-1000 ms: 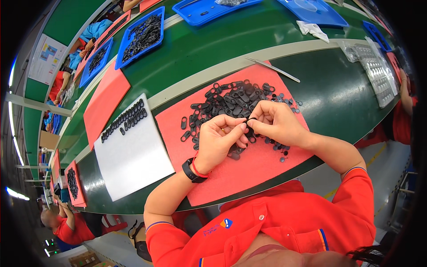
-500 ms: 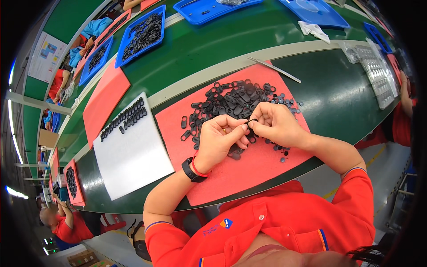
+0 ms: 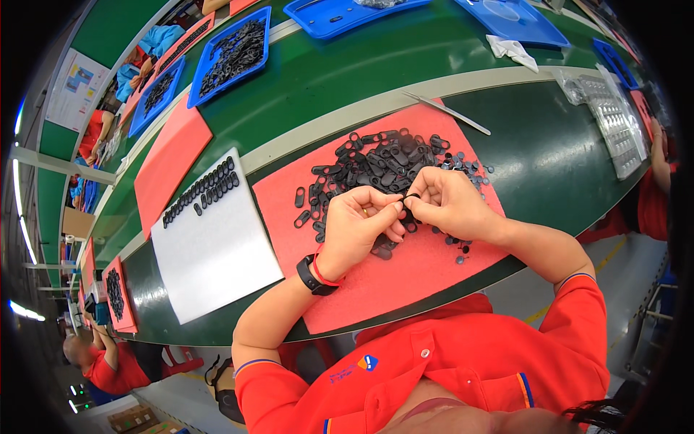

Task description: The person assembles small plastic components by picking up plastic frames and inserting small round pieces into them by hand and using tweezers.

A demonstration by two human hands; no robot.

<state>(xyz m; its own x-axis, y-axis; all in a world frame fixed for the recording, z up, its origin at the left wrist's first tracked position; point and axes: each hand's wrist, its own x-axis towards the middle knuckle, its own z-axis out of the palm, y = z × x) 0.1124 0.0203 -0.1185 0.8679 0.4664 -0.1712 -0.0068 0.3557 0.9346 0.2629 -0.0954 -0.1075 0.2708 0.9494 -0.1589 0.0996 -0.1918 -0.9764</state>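
My left hand [image 3: 361,223] and my right hand [image 3: 452,205] meet fingertip to fingertip over a pink foam mat [image 3: 347,300]. Both are closed in a pinch on one small black oval part with a ring-shaped end [image 3: 410,197]; fingers cover most of it. Just beyond my hands lies a heap of similar black oval parts [image 3: 372,165], several scattered at its left. Small round grey discs [image 3: 471,168] lie by my right hand, a few below it. On a white foam sheet [image 3: 210,271] to the left, black parts [image 3: 206,189] stand in neat rows.
Metal tweezers [image 3: 463,119] lie on the mat's far edge and the green table. Beyond are blue trays [image 3: 230,58] of black parts and a white cloth [image 3: 512,50]. A clear blister tray [image 3: 614,123] sits at right. Other people work at far left and right.
My hands stay almost still, pinching the same black part. At the far left, a co-worker's arms and blue cloth have shifted slightly.
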